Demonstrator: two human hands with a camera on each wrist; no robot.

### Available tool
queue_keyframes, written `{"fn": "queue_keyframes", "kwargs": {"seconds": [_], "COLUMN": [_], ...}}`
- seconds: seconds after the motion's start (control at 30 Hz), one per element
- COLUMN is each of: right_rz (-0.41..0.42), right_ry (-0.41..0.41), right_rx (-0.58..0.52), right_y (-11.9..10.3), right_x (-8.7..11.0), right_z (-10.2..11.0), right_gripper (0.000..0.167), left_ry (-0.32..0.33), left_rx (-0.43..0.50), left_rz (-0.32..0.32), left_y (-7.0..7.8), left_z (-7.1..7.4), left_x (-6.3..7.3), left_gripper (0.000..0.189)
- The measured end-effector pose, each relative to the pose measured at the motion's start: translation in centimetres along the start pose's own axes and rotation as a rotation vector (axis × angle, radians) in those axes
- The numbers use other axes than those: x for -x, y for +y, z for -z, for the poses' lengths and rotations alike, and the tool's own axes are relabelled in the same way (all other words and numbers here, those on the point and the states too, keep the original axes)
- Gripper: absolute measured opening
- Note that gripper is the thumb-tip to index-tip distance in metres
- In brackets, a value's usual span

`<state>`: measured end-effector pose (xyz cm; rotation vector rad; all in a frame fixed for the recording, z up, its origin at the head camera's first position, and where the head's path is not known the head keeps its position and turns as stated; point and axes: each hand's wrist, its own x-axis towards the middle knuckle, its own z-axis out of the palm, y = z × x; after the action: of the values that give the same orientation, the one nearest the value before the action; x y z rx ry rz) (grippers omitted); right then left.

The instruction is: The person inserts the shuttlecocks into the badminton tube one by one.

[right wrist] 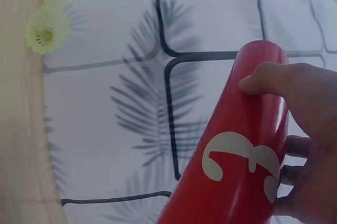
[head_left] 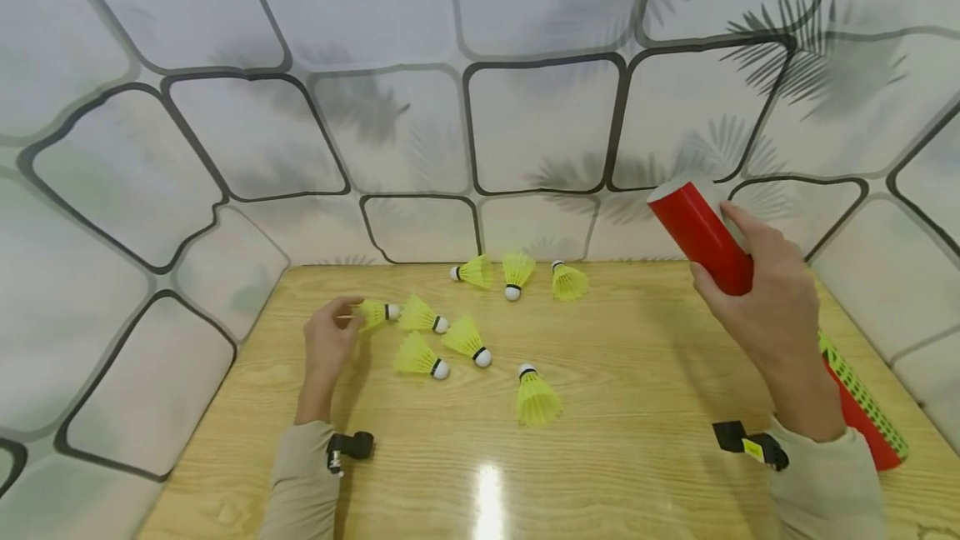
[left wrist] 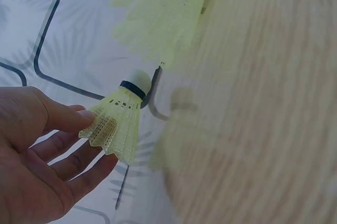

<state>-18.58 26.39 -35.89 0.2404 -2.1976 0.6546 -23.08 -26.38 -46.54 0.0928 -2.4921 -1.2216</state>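
My left hand point(head_left: 328, 342) pinches a yellow shuttlecock point(left wrist: 118, 121) by the edge of its skirt, thumb on the near side and fingers behind. Its white cork with a black band points away from the hand, toward another shuttlecock point(head_left: 418, 315) close by. Raised above the right side of the table, my right hand point(head_left: 783, 315) grips a red tube point(head_left: 701, 232) around its body. The tube is tilted, its pale end up and to the left in the head view. White curved lettering point(right wrist: 231, 150) shows on the tube's side in the right wrist view.
Several more yellow shuttlecocks point(head_left: 538, 398) lie about the wooden table point(head_left: 615, 473), three of them in a row near the back edge. Beside the right forearm lies a red and green dotted object point(head_left: 862, 407), partly hidden. A patterned wall point(head_left: 543, 127) rises behind the table.
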Motion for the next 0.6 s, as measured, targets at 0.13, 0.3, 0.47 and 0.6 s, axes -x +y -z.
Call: {"fn": "queue_keyframes", "kwargs": {"seconds": [0.13, 0.3, 0.47, 0.6], "right_rz": [0.03, 0.009, 0.012, 0.016], "right_ry": [0.027, -0.015, -0.022, -0.023], "right_rx": [-0.041, -0.093, -0.138, -0.174], "right_y": [-0.8, -2.0, -2.9, -3.7], "right_x": [0.0, 0.1, 0.4, 0.9], "right_z": [0.9, 1.9, 2.4, 2.5], "right_gripper": [0.073, 0.08, 0.084, 0.087], "left_ry": [0.028, 0.078, 0.114, 0.121], "left_rx": [0.016, 0.027, 0.042, 0.082], "left_rz": [-0.022, -0.045, -0.06, -0.088], "left_y": [0.4, 1.2, 2.2, 3.2], "left_z": [0.5, 1.3, 2.1, 2.7], "left_x": [-0.1, -0.1, 0.1, 0.3], "left_gripper": [0.025, 0.023, 0.023, 0.023]}}
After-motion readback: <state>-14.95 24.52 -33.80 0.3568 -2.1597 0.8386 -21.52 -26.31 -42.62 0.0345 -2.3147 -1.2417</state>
